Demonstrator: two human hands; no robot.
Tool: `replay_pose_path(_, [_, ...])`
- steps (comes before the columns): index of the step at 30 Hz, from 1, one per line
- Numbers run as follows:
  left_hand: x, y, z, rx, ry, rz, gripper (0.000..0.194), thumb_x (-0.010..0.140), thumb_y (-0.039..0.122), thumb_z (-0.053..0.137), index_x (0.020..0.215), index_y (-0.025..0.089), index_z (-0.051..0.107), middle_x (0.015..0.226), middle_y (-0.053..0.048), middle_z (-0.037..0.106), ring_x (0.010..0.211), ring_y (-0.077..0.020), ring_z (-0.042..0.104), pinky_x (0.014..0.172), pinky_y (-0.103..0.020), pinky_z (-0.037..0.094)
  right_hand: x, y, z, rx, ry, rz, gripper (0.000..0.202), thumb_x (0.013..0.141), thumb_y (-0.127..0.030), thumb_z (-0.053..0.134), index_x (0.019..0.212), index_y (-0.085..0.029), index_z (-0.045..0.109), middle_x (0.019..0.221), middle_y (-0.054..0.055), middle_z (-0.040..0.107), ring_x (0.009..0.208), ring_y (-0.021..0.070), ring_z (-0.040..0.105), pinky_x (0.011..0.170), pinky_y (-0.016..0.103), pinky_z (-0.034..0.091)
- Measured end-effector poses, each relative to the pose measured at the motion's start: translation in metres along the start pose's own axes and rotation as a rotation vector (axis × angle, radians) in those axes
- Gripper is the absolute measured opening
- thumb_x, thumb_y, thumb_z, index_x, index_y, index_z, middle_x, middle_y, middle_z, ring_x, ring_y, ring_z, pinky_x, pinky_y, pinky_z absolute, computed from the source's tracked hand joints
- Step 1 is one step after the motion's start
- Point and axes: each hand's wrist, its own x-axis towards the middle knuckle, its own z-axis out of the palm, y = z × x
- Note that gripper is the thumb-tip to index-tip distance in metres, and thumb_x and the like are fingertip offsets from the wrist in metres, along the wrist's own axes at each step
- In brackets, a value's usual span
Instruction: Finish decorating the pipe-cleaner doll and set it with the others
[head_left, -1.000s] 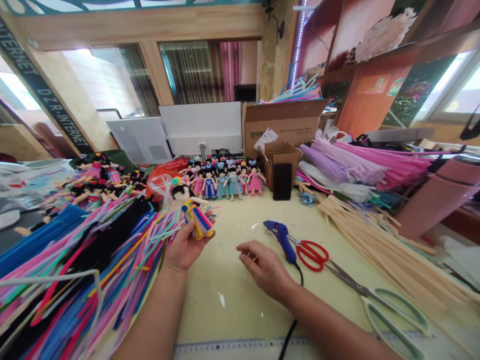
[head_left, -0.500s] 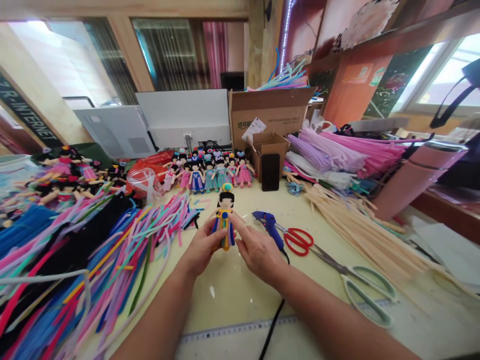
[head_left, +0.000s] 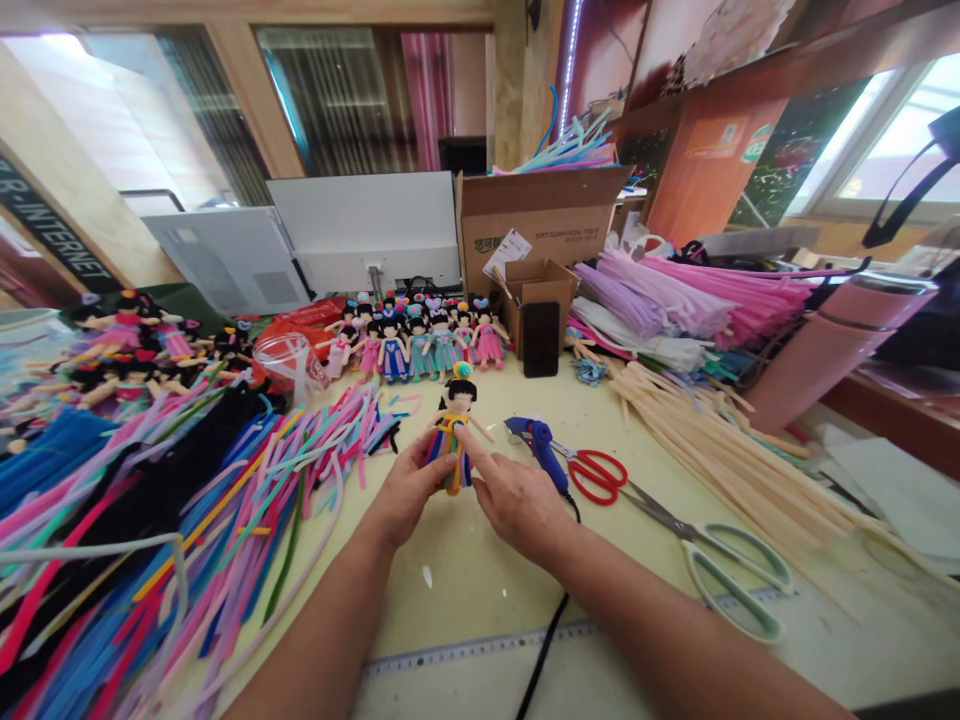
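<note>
A small doll with black hair, a teal and yellow topknot and a striped blue, yellow and purple skirt stands upright between my hands above the table. My left hand grips its skirt from the left, thumb across the front. On the right, my right hand touches the doll's chest with an outstretched index finger, its other fingers curled below. A blue glue gun lies just beyond my right hand, beside red-handled scissors and larger green-handled scissors.
Loose coloured pipe cleaners cover the left side. Finished dolls stand at the back near a black phone and cardboard box. Beige stems and a pink bottle are right; a ruler lies in front.
The doll has turned and tilted slightly, its head shifting a little right. My right index finger now covers the blue round piece on its chest.
</note>
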Motion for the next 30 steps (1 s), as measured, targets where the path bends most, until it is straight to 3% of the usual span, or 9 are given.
replay_pose_path(4, [0.001,-0.002,-0.001,0.010,0.001,0.005,0.052,0.065,0.027,0.079,0.114,0.022,0.063,0.091,-0.001,0.070,0.073,-0.0131,0.063,0.063,-0.021,0.046,0.000,0.001,0.003,0.075,0.033,-0.010,0.065,0.090,-0.018,0.044,0.151,-0.026,0.021,0.102,0.011,0.070,0.086,0.0264,0.066,0.068,0.034,0.048])
replay_pose_path(7, [0.002,-0.001,-0.005,-0.026,-0.025,-0.017,0.047,0.066,0.024,0.079,0.110,0.021,0.064,0.092,-0.002,0.071,0.073,-0.0134,0.064,0.063,-0.021,0.048,-0.002,0.005,0.006,0.252,0.136,-0.088,0.062,0.089,-0.020,0.046,0.148,-0.021,0.028,0.095,0.009,0.070,0.079,0.0225,0.064,0.068,0.033,0.048])
replay_pose_path(10, [0.005,0.007,-0.019,-0.128,-0.013,-0.039,0.037,0.071,0.021,0.075,0.106,0.019,0.065,0.092,-0.004,0.072,0.073,-0.0161,0.067,0.064,-0.025,0.052,-0.004,0.008,0.008,0.422,0.283,-0.182,0.053,0.091,-0.022,0.042,0.143,-0.015,0.036,0.084,0.006,0.067,0.072,0.0182,0.061,0.069,0.030,0.047])
replay_pose_path(12, [0.007,0.017,-0.034,-0.250,0.057,-0.031,0.026,0.077,0.018,0.068,0.103,0.018,0.066,0.093,-0.005,0.072,0.072,-0.0168,0.068,0.063,-0.028,0.054,-0.004,0.009,0.010,0.440,0.313,-0.212,0.046,0.091,-0.022,0.041,0.136,-0.014,0.045,0.081,0.006,0.067,0.071,0.0180,0.061,0.069,0.030,0.047])
replay_pose_path(16, [0.005,0.035,-0.065,-0.547,0.177,0.054,0.018,0.089,0.018,0.050,0.097,0.015,0.066,0.090,-0.006,0.072,0.061,-0.0120,0.065,0.055,-0.025,0.053,-0.003,0.008,0.020,0.399,0.228,-0.223,0.037,0.091,-0.022,0.041,0.123,-0.016,0.057,0.093,0.009,0.070,0.079,0.0198,0.065,0.072,0.032,0.048])
replay_pose_path(22, [-0.005,0.040,-0.081,-0.816,0.099,0.185,0.028,0.094,0.020,0.040,0.090,0.011,0.066,0.071,-0.003,0.063,0.042,-0.0027,0.048,0.045,-0.017,0.042,-0.002,0.010,0.034,0.382,0.147,-0.249,0.032,0.092,-0.024,0.041,0.114,-0.020,0.062,0.108,0.009,0.070,0.098,0.0217,0.065,0.083,0.033,0.048])
replay_pose_path(26, [-0.005,0.039,-0.083,-0.780,0.073,0.233,0.019,0.092,0.021,0.049,0.091,0.013,0.067,0.068,0.002,0.056,0.040,0.0003,0.043,0.045,-0.014,0.038,-0.003,0.010,0.035,0.374,0.125,-0.258,0.031,0.092,-0.023,0.040,0.115,-0.019,0.061,0.108,0.009,0.070,0.097,0.0207,0.065,0.084,0.033,0.047])
replay_pose_path(30, [-0.001,0.038,-0.073,-0.559,0.089,0.178,0.024,0.081,0.039,0.066,0.084,0.015,0.067,0.066,0.001,0.060,0.044,-0.0037,0.048,0.045,-0.017,0.040,-0.002,0.008,0.030,0.426,0.115,-0.194,0.023,0.088,-0.021,0.046,0.106,-0.019,0.060,0.087,0.006,0.069,0.076,0.0177,0.063,0.070,0.030,0.046])
